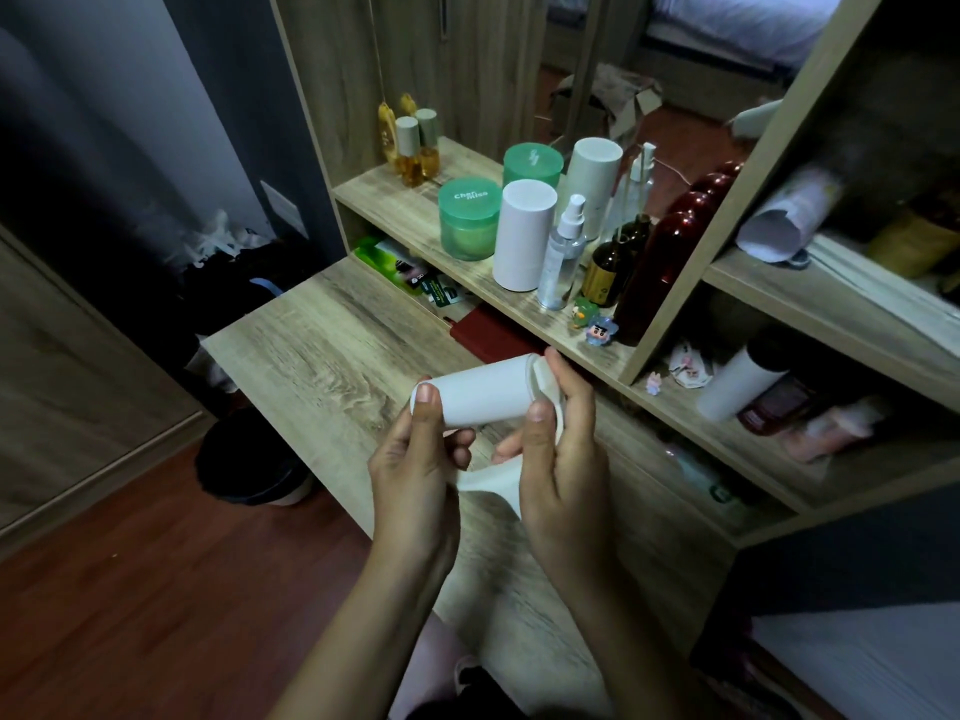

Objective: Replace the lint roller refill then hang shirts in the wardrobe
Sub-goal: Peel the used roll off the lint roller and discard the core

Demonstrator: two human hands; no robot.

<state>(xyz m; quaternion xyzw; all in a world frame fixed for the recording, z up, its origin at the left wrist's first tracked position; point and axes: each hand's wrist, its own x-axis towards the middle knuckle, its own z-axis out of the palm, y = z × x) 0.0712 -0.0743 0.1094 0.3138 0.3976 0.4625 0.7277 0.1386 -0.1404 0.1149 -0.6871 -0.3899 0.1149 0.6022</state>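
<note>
A white lint roller roll [480,391] lies sideways in the air above the wooden desk [322,350]. My left hand [415,470] grips its left end, thumb on top. My right hand [563,454] holds the roller's right end, where the white handle [498,480] curves down between my hands. A second white cylinder [522,235] stands upright on the shelf behind. No shirts are in view.
The shelf [410,210] above the desk carries green jars [469,218], a spray bottle [561,254], brown bottles [610,270] and small figurines [595,319]. A dark bin [249,462] stands on the floor at the desk's left. Open cubbies with clutter fill the right side.
</note>
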